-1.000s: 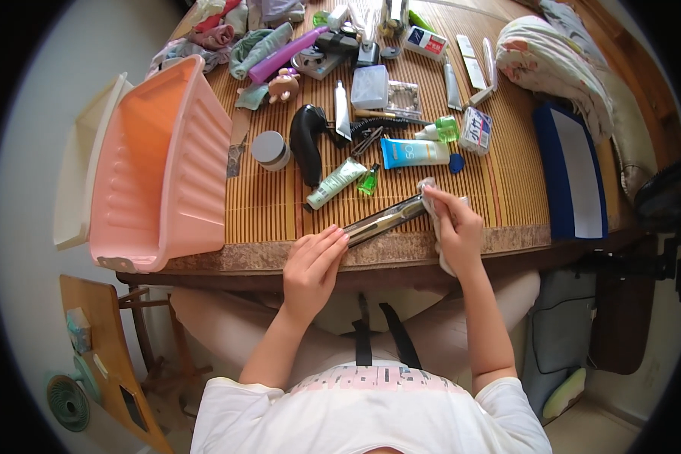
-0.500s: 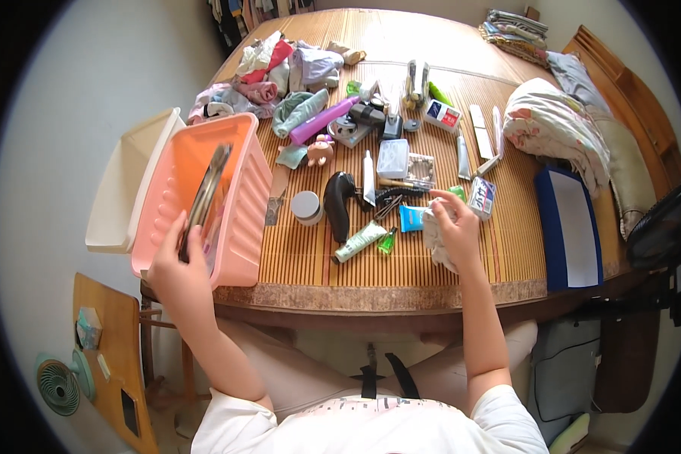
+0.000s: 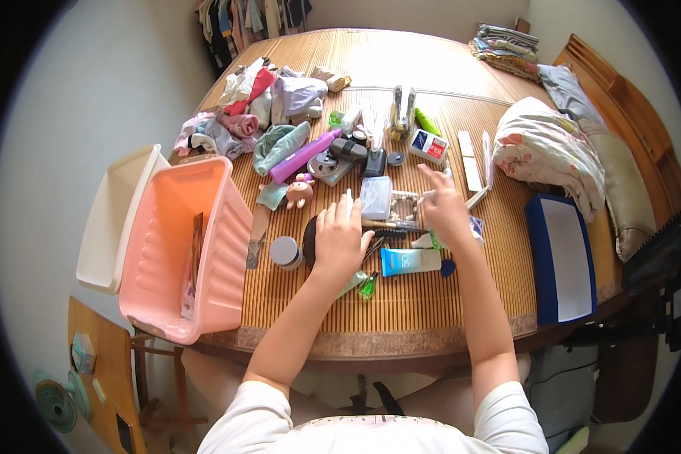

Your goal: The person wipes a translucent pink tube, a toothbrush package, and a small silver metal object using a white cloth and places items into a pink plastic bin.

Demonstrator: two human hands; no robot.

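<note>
My left hand (image 3: 339,242) is stretched out flat over the middle of the table, thumb apart. It covers most of a black curved device (image 3: 309,240) and a white tube (image 3: 349,203); I cannot tell whether it touches them. My right hand (image 3: 446,210) has its fingers extended beside a clear case of small items (image 3: 405,206), close to a pale tube (image 3: 448,171) it partly hides. Below it lies a blue-and-white squeeze tube (image 3: 410,262) with a dark blue cap. A small bright green item (image 3: 368,286) and a grey-lidded jar (image 3: 285,252) lie nearby.
At the left stands a pink plastic box (image 3: 227,227) holding a long brown thing (image 3: 197,250), with a cream bin (image 3: 117,219) beside it. Piled clothes (image 3: 272,98) lie behind. A blue open box (image 3: 541,257) and a floral bundle (image 3: 541,144) are at the right.
My left hand has let go of the long dark thing, now inside the pink box, and moved right over the table. My right hand has left the crumpled white cloth, which no longer shows, and reached farther out.
</note>
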